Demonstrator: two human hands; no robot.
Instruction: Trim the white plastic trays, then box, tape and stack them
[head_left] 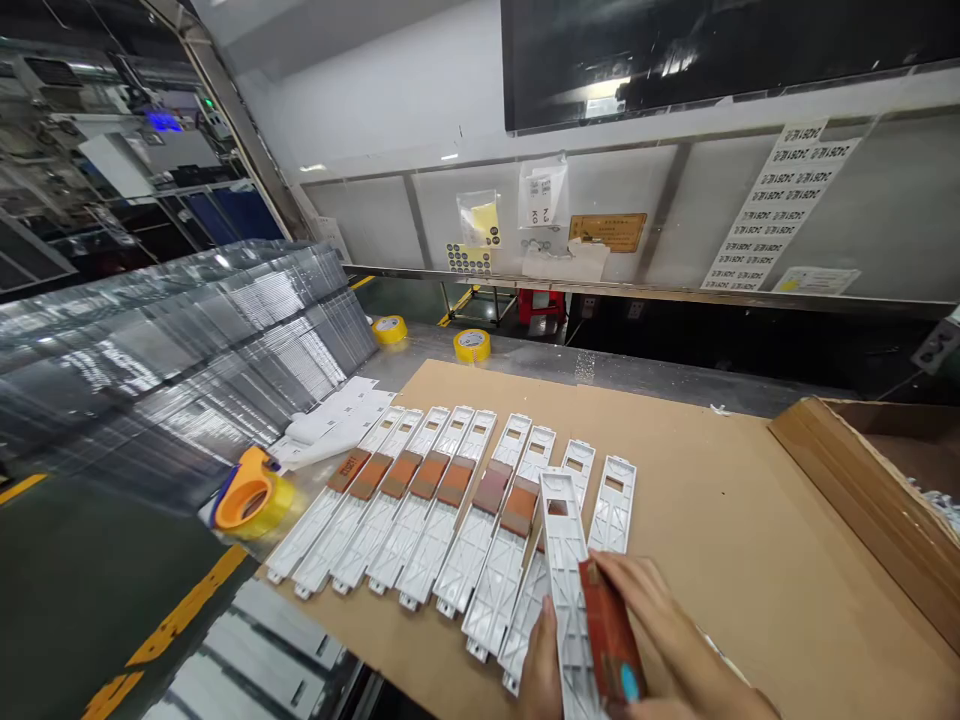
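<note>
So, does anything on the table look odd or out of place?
Yes, slightly: the sixth block from the left looks purplish, while the neighbouring blocks look orange-brown. I see no clear damage.

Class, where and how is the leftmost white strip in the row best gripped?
Probably pinch the leftmost white strip by its long edges, on the near half, coming from the near left. It lies flat and slanted, the next strip crowds its right side, and a brown pad sits across it farther up.
</note>
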